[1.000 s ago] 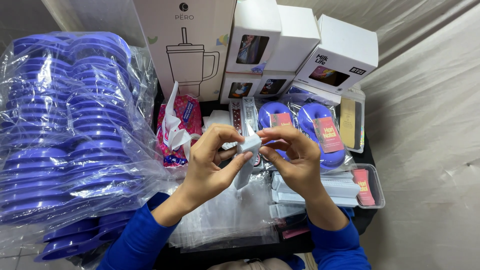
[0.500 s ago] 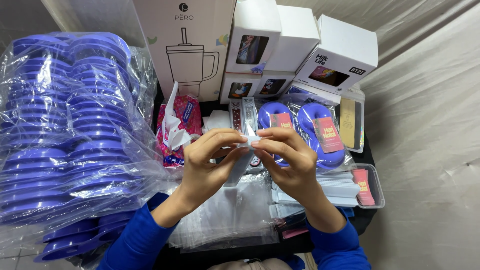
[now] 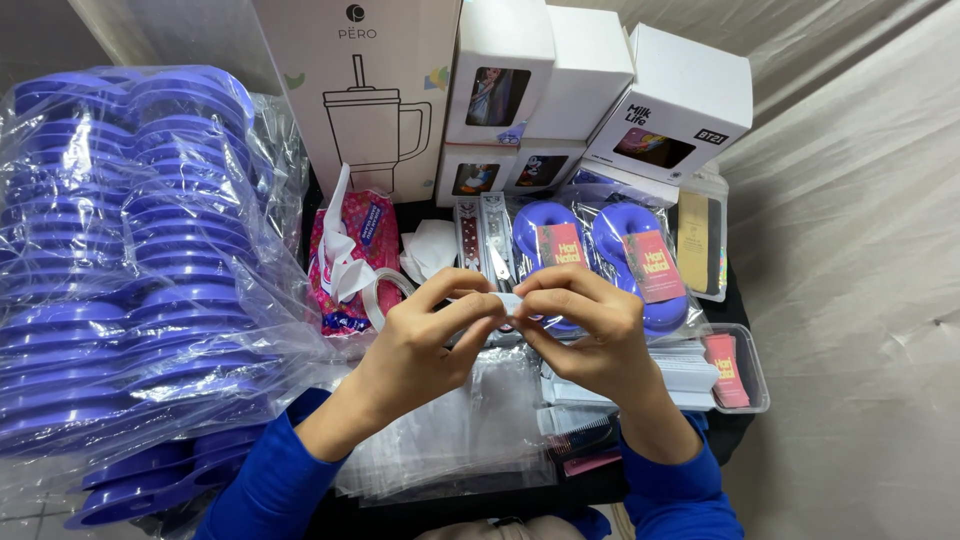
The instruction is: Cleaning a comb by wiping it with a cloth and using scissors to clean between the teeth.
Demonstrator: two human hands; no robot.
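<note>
While both hands meet at frame centre, your left hand and right hand pinch a small white strip between fingertips. It looks light and flimsy; grip its ends. Clear bags lie below, purple rings just behind.

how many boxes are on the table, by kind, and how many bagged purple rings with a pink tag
Tall box with a tumbler drawing: 1
Small white boxes with a picture window: 5
Bagged purple rings with a pink tag: 2
Total: 8

The left hand and right hand pinch a small white piece between them.
</note>
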